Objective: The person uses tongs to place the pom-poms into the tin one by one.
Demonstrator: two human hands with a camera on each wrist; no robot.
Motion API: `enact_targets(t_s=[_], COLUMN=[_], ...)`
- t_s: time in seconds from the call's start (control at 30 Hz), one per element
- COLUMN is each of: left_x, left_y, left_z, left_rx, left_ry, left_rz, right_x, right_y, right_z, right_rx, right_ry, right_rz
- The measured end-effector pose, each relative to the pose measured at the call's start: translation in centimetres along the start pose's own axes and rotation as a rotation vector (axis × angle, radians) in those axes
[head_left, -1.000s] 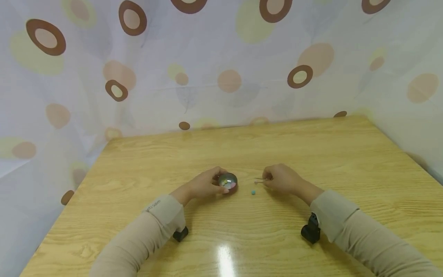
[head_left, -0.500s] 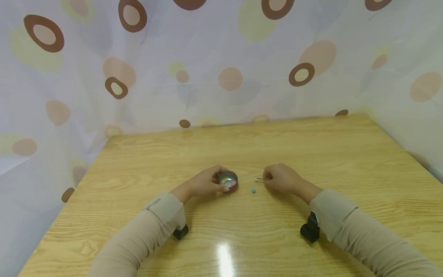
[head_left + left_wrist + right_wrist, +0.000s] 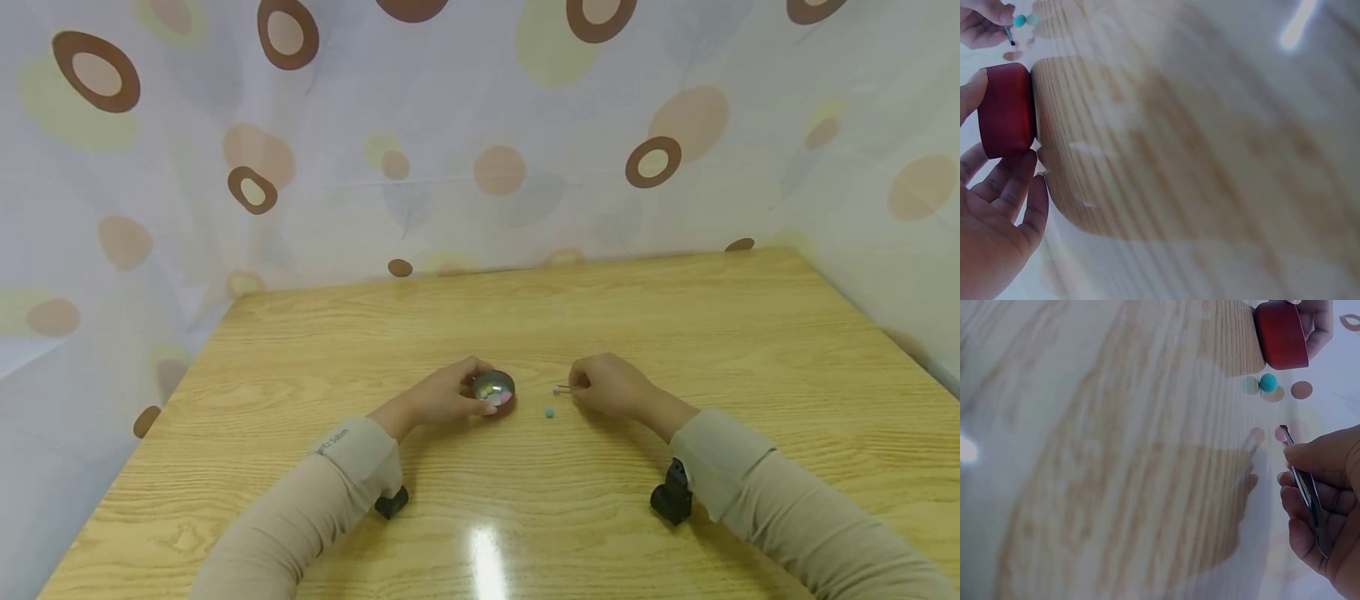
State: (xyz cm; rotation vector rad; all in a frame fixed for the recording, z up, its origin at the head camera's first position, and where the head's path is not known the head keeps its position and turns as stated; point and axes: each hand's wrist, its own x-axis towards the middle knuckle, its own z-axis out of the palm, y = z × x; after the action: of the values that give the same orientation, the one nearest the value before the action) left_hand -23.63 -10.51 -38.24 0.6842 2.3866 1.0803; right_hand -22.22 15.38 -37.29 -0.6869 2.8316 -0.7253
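Observation:
My left hand (image 3: 448, 396) grips a small round bowl (image 3: 1007, 109) that stands on the table, thumb on one side and fingers on the other. The bowl is red outside and shiny grey inside, and a few small yellow, pink and whitish pieces (image 3: 506, 397) lie in it. To its right, my right hand (image 3: 611, 385) pinches metal tweezers (image 3: 1307, 494) between thumb and fingers. At the tweezers' tips, close together, is a small pale pink ball (image 3: 1280, 434), low over the table. A turquoise ball (image 3: 1269, 382) rests on the tabletop between the bowl and the tweezers.
The wood-grain table (image 3: 375, 333) has a glossy top with a bright reflection near its front. Behind it hangs a white curtain (image 3: 450, 108) with brown and peach ovals. Black wrist cameras (image 3: 672, 500) sit under both sleeves.
The tweezers' tips were spread apart a second ago and have come together at the pink ball. The left hand and bowl have stayed put.

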Motion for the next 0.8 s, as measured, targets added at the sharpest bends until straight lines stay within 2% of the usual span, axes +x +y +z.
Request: enact_targets(t_s=[0.23, 0.43, 0.5, 0.6, 0.8], left_x=[-0.2, -1.7, -2.0, -1.9, -0.6], left_y=[0.5, 3.1, 3.5, 3.4, 1.0], left_z=[0.0, -0.4, -0.4, -0.4, 0.0], left_rx=[0.005, -0.023, -0.02, -0.024, -0.01], left_ry=[-0.005, -0.018, -0.021, -0.019, -0.009], left_rz=[0.013, 0.019, 0.012, 0.017, 0.027], right_x=[0.0, -0.1, -0.1, -0.2, -0.2], right_y=[-0.1, -0.1, -0.1, 0.0, 0.0], right_z=[-0.1, 0.1, 0.2, 0.3, 0.2], right_rx=[0.004, -0.006, -0.012, -0.013, -0.024], right_ry=[0.004, 0.007, 0.004, 0.003, 0.004], right_rz=[0.008, -0.006, -0.009, -0.005, -0.005])
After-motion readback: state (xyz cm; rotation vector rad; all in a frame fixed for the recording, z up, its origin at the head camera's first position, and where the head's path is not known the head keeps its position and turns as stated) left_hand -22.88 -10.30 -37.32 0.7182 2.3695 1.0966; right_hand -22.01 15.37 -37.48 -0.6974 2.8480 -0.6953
